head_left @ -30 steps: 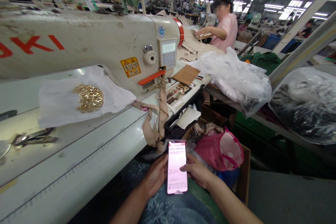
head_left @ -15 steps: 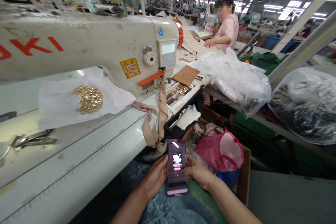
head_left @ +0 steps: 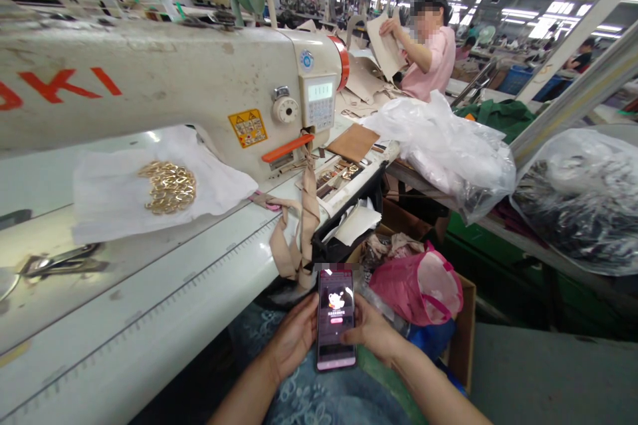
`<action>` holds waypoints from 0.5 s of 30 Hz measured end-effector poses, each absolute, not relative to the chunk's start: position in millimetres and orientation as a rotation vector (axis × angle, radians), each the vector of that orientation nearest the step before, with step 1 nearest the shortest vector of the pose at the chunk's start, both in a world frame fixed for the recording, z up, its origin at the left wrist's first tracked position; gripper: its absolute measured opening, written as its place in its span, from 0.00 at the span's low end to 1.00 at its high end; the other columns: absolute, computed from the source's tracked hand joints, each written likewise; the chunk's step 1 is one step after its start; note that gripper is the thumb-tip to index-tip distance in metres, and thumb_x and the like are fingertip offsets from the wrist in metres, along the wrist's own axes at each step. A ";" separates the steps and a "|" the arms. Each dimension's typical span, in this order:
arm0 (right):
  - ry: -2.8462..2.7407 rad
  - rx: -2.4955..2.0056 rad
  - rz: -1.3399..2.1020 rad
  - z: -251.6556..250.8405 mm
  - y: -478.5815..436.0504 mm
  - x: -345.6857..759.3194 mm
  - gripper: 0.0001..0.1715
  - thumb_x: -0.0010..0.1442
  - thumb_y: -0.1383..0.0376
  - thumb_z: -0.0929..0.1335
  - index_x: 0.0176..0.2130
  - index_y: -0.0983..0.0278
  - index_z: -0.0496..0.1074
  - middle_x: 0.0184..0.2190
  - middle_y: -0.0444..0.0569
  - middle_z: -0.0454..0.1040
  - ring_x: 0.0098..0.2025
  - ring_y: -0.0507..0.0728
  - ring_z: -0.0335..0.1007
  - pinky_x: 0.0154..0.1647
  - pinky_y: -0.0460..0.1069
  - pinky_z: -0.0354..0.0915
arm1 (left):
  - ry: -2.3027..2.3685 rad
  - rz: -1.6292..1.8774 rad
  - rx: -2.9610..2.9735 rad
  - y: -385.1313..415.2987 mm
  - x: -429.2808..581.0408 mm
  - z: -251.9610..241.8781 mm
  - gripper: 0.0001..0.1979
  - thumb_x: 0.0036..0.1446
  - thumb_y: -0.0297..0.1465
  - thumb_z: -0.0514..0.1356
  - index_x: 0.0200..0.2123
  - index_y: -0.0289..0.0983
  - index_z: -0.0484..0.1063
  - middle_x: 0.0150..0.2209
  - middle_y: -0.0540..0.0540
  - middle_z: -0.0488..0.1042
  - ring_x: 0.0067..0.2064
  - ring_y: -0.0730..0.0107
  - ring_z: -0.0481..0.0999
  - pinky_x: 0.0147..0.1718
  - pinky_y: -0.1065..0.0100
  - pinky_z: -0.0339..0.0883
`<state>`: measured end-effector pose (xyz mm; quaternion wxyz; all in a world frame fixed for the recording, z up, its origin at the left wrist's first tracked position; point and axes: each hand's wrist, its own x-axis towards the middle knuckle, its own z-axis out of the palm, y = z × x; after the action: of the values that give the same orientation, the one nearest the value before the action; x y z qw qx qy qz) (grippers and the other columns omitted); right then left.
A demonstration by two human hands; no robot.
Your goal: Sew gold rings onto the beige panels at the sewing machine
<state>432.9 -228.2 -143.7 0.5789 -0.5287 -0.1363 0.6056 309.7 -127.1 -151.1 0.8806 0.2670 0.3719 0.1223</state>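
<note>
A smartphone (head_left: 336, 319) with its lit screen facing up is held upright over my lap. My left hand (head_left: 298, 335) grips its left edge, fingers partly hidden behind it. On the other side my right hand (head_left: 371, 330) closes on the right edge, with the thumb over the lower part of the screen. Just above the phone, beige fabric strips (head_left: 294, 239) hang off the front edge of the sewing machine table (head_left: 199, 285).
The sewing machine (head_left: 199, 80) stands at left. Gold metal rings (head_left: 169, 187) lie on a white cloth (head_left: 109, 189). A pink bag (head_left: 413, 285) sits in a cardboard box (head_left: 467, 339) at right. Beyond, a co-worker in pink (head_left: 438, 60) holds a beige panel (head_left: 385, 46).
My right thumb has shifted slightly down and left on the phone screen. The co-worker has raised a beige panel from the table. My left hand and the phone stay put.
</note>
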 end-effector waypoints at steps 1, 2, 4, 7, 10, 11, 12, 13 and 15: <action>-0.319 -1.245 1.405 -146.0 -228.2 431.6 0.39 0.30 0.76 0.71 0.45 0.62 0.65 0.33 0.42 0.75 0.38 0.58 0.72 0.41 0.52 0.63 | 0.777 0.258 0.557 -126.9 309.8 -151.9 0.12 0.53 0.33 0.64 0.40 0.34 0.73 0.36 0.42 0.80 0.35 0.63 0.80 0.33 0.69 0.70; -0.318 -1.256 1.393 -148.5 -228.0 430.5 0.38 0.30 0.76 0.71 0.45 0.62 0.65 0.33 0.42 0.75 0.38 0.58 0.71 0.41 0.52 0.63 | 0.779 0.261 0.558 -126.7 309.9 -152.9 0.12 0.53 0.33 0.64 0.40 0.34 0.73 0.36 0.42 0.80 0.35 0.64 0.80 0.32 0.69 0.70; -0.317 -1.279 1.369 -153.4 -227.4 428.8 0.36 0.31 0.76 0.71 0.44 0.62 0.65 0.33 0.43 0.75 0.38 0.58 0.71 0.42 0.52 0.63 | 0.783 0.262 0.560 -126.2 310.1 -154.9 0.12 0.53 0.32 0.64 0.41 0.34 0.73 0.35 0.43 0.80 0.34 0.65 0.79 0.32 0.70 0.70; -0.315 -1.318 1.325 -157.9 -225.8 427.0 0.35 0.32 0.76 0.70 0.43 0.61 0.66 0.35 0.44 0.74 0.39 0.59 0.70 0.43 0.52 0.62 | 0.782 0.263 0.562 -125.8 310.1 -156.9 0.13 0.53 0.33 0.64 0.42 0.34 0.73 0.37 0.43 0.80 0.35 0.65 0.79 0.32 0.71 0.70; -0.314 -1.340 1.307 -156.8 -224.8 427.2 0.36 0.31 0.77 0.70 0.43 0.61 0.67 0.35 0.43 0.74 0.39 0.59 0.70 0.43 0.52 0.62 | 0.776 0.263 0.566 -126.1 309.4 -156.9 0.14 0.53 0.33 0.64 0.43 0.35 0.73 0.39 0.42 0.80 0.36 0.65 0.79 0.32 0.71 0.70; -0.315 -1.333 1.317 -155.4 -225.0 427.8 0.36 0.31 0.77 0.69 0.43 0.61 0.67 0.34 0.43 0.74 0.39 0.59 0.70 0.42 0.52 0.62 | 0.774 0.263 0.567 -126.3 309.1 -156.5 0.14 0.53 0.33 0.64 0.43 0.35 0.73 0.39 0.42 0.80 0.37 0.64 0.79 0.32 0.71 0.70; -0.316 -1.320 1.333 -153.6 -225.5 428.8 0.35 0.31 0.76 0.68 0.43 0.61 0.67 0.33 0.43 0.75 0.38 0.59 0.70 0.41 0.51 0.62 | 0.772 0.262 0.567 -126.6 308.8 -156.1 0.14 0.53 0.34 0.64 0.43 0.34 0.73 0.39 0.42 0.80 0.37 0.64 0.79 0.32 0.70 0.70; -0.316 -1.303 1.356 -151.7 -226.1 430.0 0.34 0.32 0.76 0.68 0.43 0.61 0.68 0.32 0.43 0.75 0.37 0.58 0.70 0.39 0.50 0.62 | 0.770 0.260 0.568 -126.8 308.6 -155.6 0.14 0.53 0.34 0.64 0.43 0.34 0.73 0.39 0.42 0.80 0.37 0.63 0.79 0.33 0.70 0.71; -0.312 -1.274 1.409 -148.0 -227.8 432.7 0.33 0.33 0.74 0.65 0.43 0.62 0.68 0.30 0.42 0.75 0.33 0.56 0.70 0.34 0.48 0.61 | 0.766 0.257 0.566 -127.2 308.3 -155.1 0.15 0.53 0.34 0.64 0.43 0.34 0.72 0.39 0.41 0.80 0.38 0.62 0.79 0.34 0.68 0.71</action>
<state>432.7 -227.8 -148.0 0.5716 -0.5431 -0.1329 0.6005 308.3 -127.2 -155.1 0.8807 0.2719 0.3677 0.1234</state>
